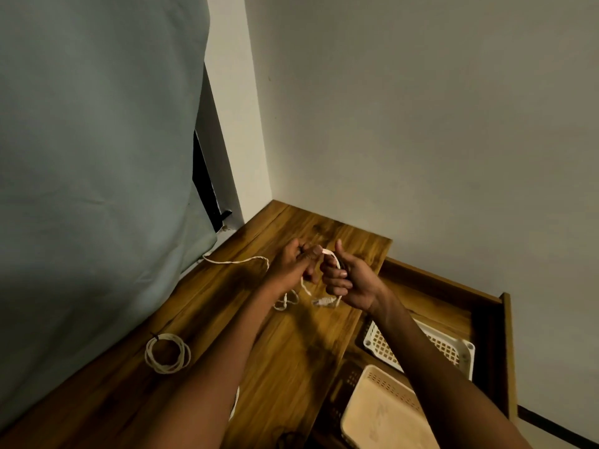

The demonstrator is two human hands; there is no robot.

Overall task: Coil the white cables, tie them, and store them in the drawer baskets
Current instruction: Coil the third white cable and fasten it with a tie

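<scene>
Looking down from head height: two hands, two white cables, two baskets. Left hand (296,265) and right hand (345,280) both curled around one loose white cable (327,252) arching between them, its tail trailing left across wooden desktop (291,351). Coiled, tied cable (167,353) lying apart, near left forearm. White lattice basket (453,348) and beige basket (382,413) inside open drawer (505,351) at right. Pale wall (421,124) behind, grey curtain (97,157) at left.
</scene>
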